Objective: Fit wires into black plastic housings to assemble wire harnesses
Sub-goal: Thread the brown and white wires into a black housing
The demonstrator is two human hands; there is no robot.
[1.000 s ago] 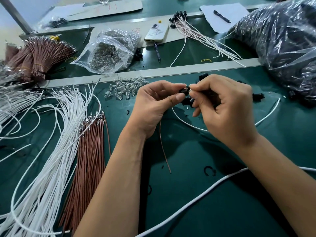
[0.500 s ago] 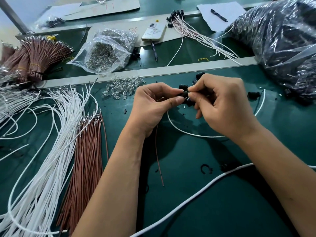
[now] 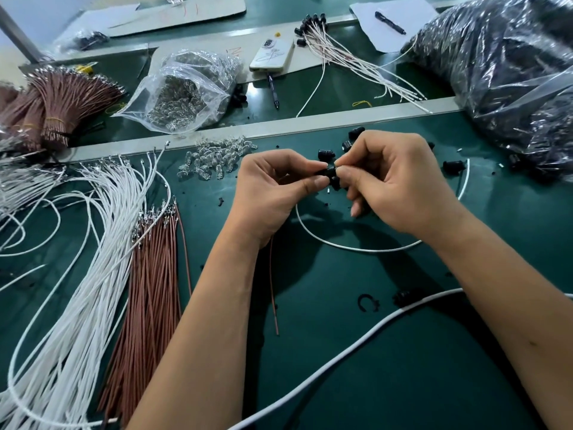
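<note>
Head view: left hand (image 3: 273,190) and right hand (image 3: 400,181) both pinch the small black plastic housing (image 3: 329,172) mid-worktop, light, rigid, probably slippery, best gripped by its sides, thin brown wire (image 3: 273,287) trailing limp.

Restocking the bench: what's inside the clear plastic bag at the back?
The clear plastic bag holds a heap of small clear glassy parts with thin metal legs; the bottom layers are covered.
</note>
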